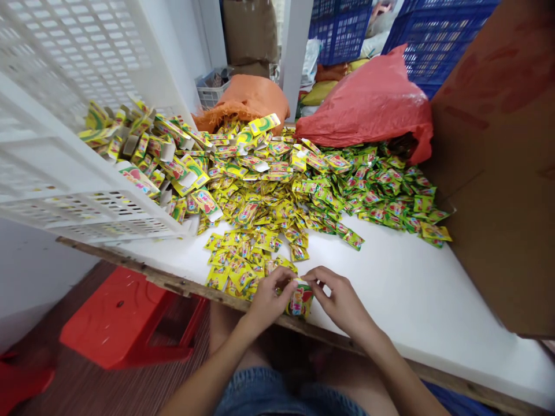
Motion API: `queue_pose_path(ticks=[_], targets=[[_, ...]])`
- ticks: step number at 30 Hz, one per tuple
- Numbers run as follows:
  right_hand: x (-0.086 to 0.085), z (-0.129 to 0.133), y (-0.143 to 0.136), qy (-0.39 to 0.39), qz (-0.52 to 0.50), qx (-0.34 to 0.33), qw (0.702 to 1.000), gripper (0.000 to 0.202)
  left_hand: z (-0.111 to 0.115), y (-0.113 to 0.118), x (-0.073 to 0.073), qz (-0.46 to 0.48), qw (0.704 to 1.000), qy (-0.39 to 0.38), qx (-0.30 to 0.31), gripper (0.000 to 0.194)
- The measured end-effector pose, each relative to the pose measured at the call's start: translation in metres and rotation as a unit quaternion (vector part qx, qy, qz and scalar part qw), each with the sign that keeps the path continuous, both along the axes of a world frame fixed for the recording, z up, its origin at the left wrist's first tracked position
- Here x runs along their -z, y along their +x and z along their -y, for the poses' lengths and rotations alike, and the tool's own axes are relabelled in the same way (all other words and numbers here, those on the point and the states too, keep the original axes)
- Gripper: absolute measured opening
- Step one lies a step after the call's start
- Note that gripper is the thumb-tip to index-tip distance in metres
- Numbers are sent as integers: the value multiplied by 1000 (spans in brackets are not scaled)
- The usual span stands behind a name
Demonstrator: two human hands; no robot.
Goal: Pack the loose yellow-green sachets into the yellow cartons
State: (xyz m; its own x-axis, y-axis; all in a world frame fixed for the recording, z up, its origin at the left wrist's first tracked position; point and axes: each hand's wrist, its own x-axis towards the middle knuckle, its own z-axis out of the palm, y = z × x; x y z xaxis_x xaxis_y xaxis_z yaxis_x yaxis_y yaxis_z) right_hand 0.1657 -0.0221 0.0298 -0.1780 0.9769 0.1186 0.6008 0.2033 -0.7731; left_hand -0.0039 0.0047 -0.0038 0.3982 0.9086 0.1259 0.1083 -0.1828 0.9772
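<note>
At the table's front edge I hold a small printed candy box (299, 301), green and yellow with a red picture and an opening at its top end. My left hand (272, 293) pinches the box's upper left corner, thumb against its side. Fingers of my right hand (337, 296) close on the upper right corner. Just beyond my left hand lie loose yellow sachets (240, 271). Farther back, these merge into a heap with green sachets (381, 188) to the right. Several open empty-looking boxes (186, 173) are piled to the left.
A white perforated crate (143, 222) lies tipped at the left, boxes spilling from it. Behind the heap are an orange sack (255, 95) and a red bag (364, 107). A tall cardboard box (498, 173) borders the right. A red stool (117, 318) stands below left.
</note>
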Motion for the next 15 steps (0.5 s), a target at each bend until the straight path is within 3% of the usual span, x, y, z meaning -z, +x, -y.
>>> queue_pose_path(ticks=[7, 15], targets=[[5, 1, 4, 3, -38, -11, 999, 21, -15, 4, -13, -22, 999, -18, 46, 10], [17, 7, 9, -15, -73, 31, 997, 18, -20, 4, -22, -82, 994, 21, 65, 12]])
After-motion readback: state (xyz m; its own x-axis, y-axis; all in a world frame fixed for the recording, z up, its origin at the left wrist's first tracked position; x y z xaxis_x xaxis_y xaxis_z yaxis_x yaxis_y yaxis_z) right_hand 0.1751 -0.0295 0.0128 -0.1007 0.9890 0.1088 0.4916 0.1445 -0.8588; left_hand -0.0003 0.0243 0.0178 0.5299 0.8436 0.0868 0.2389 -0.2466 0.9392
